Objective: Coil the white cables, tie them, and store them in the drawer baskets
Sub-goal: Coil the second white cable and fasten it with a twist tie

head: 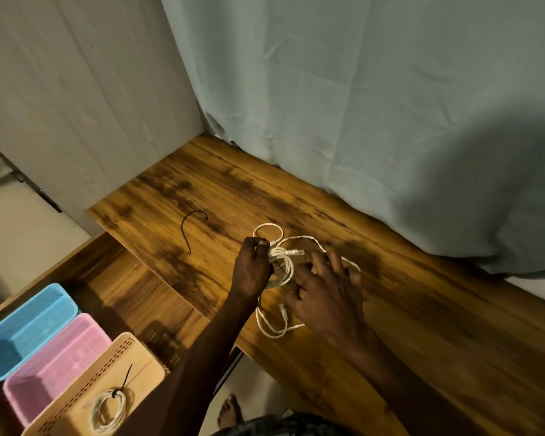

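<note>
A white cable lies partly coiled on the wooden table. My left hand grips the bundled loops at their left side, with a thin black tie running across the coil. My right hand hovers over the right side of the coil with fingers spread, and loose loops of a white cable trail beneath it toward the table's front edge. A loose black cable tie lies curved on the table to the left. A tied white coil rests in the beige basket.
An open wooden drawer at lower left holds a blue basket, a pink basket and the beige one. A grey-green curtain hangs behind the table. A bare foot shows on the floor below.
</note>
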